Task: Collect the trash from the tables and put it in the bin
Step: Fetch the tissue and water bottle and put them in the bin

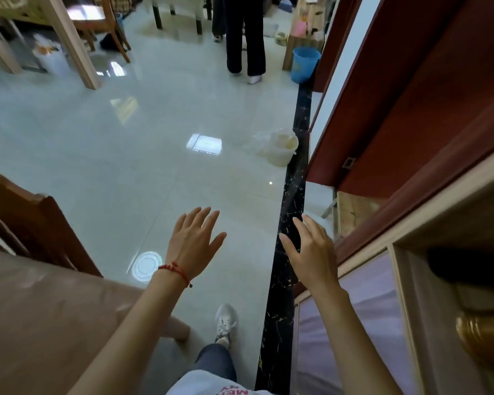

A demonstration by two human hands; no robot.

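Across the glossy tiled floor, a table sits at the lower left, its visible top bare of trash. Against the dark border strip well ahead stands a white bin lined with a plastic bag. The left hand and right hand hang forward with fingers spread, holding nothing — seemingly between pickups. The next move likely means finding trash on another table, since none shows here.

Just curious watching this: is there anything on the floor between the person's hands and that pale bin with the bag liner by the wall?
Nothing visible. Both hands, left and right, are open and empty, and the glossy floor ahead to the white bin beside the dark strip shows only light reflections.
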